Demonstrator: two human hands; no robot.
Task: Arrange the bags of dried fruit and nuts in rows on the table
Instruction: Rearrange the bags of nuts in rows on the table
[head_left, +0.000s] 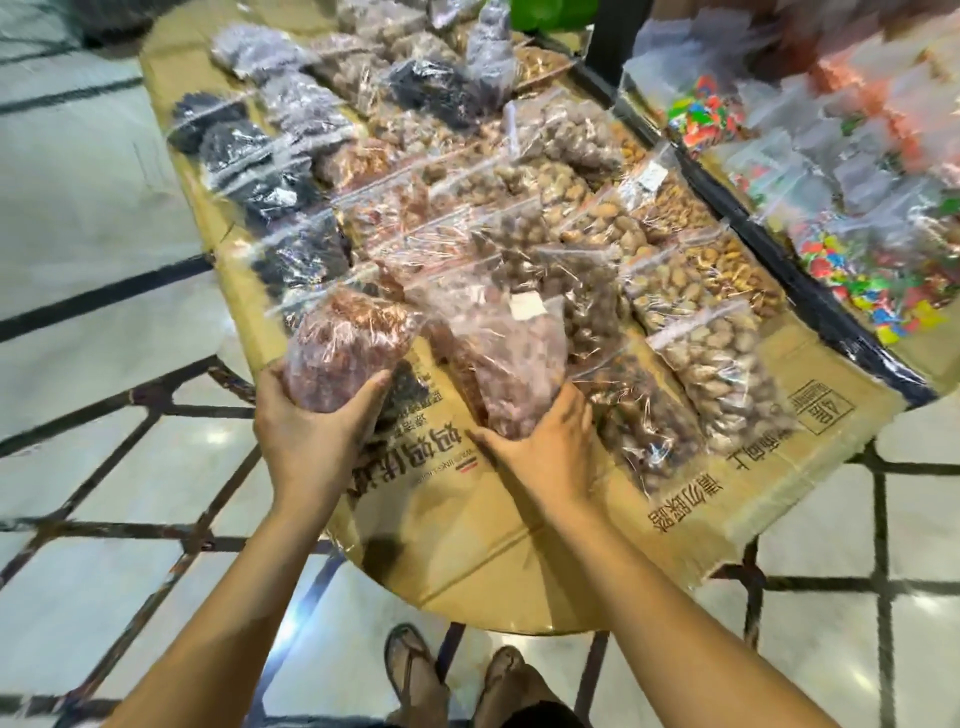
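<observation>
Cardboard-covered counter (483, 545) carries bags of nuts and dried fruit (519, 208) in rows. At its near end, the left grip (311, 431) clasps a reddish bag (345, 348), the right grip (540, 441) a brownish bag (511, 364) beside it.

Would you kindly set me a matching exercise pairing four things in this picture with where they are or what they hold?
Things:
1. left hand
2. right hand
3. black fruit bags
4. multicoloured sweets

Places or states:
a. far right, off the cardboard
b. holds the red-brown bag
c. left row on the cardboard
d. holds the pinkish-brown bag

Pairs: 1-b, 2-d, 3-c, 4-a.
</observation>
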